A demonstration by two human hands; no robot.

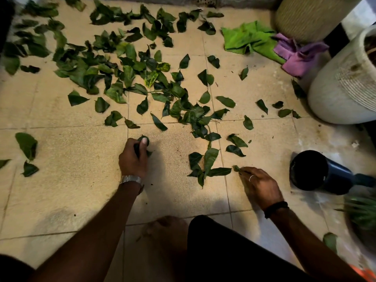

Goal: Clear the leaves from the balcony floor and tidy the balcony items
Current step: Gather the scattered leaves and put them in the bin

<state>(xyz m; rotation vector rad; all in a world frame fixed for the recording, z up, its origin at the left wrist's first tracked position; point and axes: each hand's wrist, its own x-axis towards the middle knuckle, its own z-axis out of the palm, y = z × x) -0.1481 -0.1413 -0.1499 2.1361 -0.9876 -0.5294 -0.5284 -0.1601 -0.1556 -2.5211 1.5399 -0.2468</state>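
Note:
Several dark green leaves [126, 74] lie scattered over the beige tiled balcony floor [71, 176], thickest at the upper left and middle. My left hand [133, 157], with a metal watch at the wrist, grips a small bunch of leaves [144, 139] just above the floor near the centre. My right hand [258, 184], wearing a ring and a dark wristband, reaches low to the floor and pinches a small leaf [236, 168] at its fingertips. A cluster of leaves [207, 163] lies between the two hands.
A black pot [311, 171] lies on its side at the right. Two pale woven planters [341, 92] [309, 15] stand at the upper right, with a green cloth [248, 37] and a purple cloth [299, 55] beside them. My knee and foot are at the bottom centre.

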